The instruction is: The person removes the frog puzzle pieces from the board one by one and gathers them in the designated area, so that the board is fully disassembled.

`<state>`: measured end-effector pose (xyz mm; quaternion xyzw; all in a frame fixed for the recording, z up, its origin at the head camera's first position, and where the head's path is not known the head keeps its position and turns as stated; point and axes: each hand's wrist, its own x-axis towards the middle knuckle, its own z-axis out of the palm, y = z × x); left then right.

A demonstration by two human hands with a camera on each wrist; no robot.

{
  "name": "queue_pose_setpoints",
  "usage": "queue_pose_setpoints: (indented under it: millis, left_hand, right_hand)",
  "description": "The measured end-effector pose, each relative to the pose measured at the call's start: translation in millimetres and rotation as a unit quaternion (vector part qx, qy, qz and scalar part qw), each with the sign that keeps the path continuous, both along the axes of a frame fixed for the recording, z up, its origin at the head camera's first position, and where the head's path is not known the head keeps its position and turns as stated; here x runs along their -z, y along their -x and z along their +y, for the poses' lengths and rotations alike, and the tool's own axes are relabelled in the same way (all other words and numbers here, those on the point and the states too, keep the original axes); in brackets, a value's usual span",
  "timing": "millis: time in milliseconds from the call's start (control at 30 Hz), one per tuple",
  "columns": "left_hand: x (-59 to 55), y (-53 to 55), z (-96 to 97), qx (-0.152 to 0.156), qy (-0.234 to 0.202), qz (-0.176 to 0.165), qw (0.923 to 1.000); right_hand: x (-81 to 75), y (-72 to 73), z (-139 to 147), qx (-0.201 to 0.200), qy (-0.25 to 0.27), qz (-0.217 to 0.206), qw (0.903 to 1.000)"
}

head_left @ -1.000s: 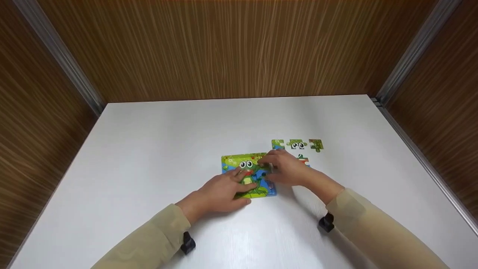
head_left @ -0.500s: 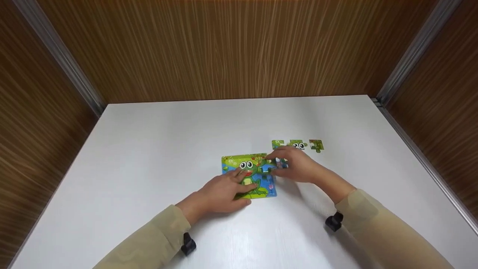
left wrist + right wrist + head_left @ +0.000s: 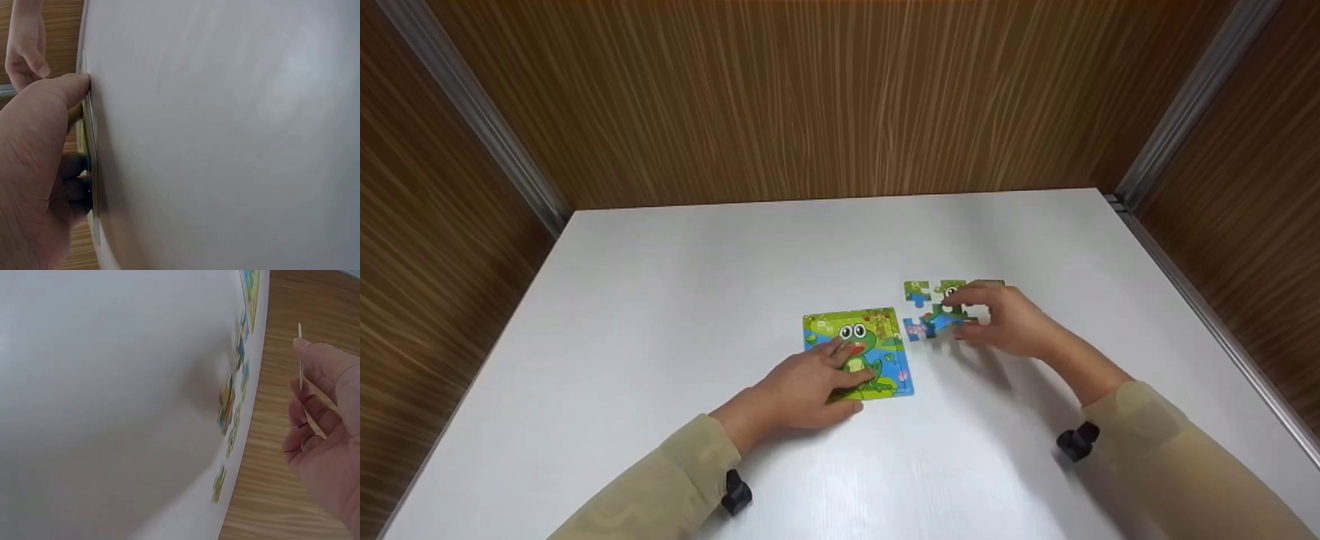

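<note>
My left hand (image 3: 804,382) rests on a square frog puzzle board (image 3: 889,343), its spread fingers over the lower left of the picture. In the left wrist view the thumb lies at the board's near edge. Right of the board, my right hand (image 3: 1011,321) pinches a blue and green puzzle piece (image 3: 947,322) between thumb and fingertips. In the right wrist view this puzzle piece (image 3: 301,363) shows edge-on, raised above the table. Loose pieces lie under and behind the right hand, among them a green corner piece (image 3: 916,289) and a pink and blue piece (image 3: 913,328).
Both hands work over a white tabletop (image 3: 675,300). A wood-patterned panel (image 3: 840,105) stands along its back edge, with similar panels at the left and right sides. Black wrist mounts (image 3: 736,492) sit under the sleeves.
My right hand has moved right, from over the board to over the loose pieces, carrying the puzzle piece along. The board's right side is now uncovered. The left hand has stayed in place.
</note>
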<state>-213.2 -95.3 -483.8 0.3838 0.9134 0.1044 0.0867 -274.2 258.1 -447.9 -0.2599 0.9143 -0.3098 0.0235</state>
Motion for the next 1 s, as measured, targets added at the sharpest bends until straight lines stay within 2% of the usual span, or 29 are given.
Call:
queue_pose_setpoints:
  millis: [133,333,467,667,1000]
  left_hand:
    - [-0.5,-0.1,0.7,-0.001,-0.003,-0.002,1.0]
    - [-0.2,-0.6,1.1,-0.001,-0.006,0.003,1.0]
    - [0.4,-0.8,0.5,0.001,-0.006,0.005,1.0]
    - [2.1,-0.9,-1.4,0.001,-0.001,0.009,1.0]
    - [3.6,-0.5,-0.5,0.002,0.0,0.012,0.9999]
  right_hand:
    - [-2.0,1.4,21.6,0.025,-0.006,-0.011,0.9996]
    - [-0.4,1.1,48.6,0.044,-0.002,-0.001,0.999]
    - [3.1,-0.3,61.3,0.064,0.002,-0.018,0.9978]
    - [10.3,-1.6,74.5,0.094,-0.005,-0.05,0.9943]
    - [22.5,0.9,88.1,0.114,-0.028,-0.07,0.9906]
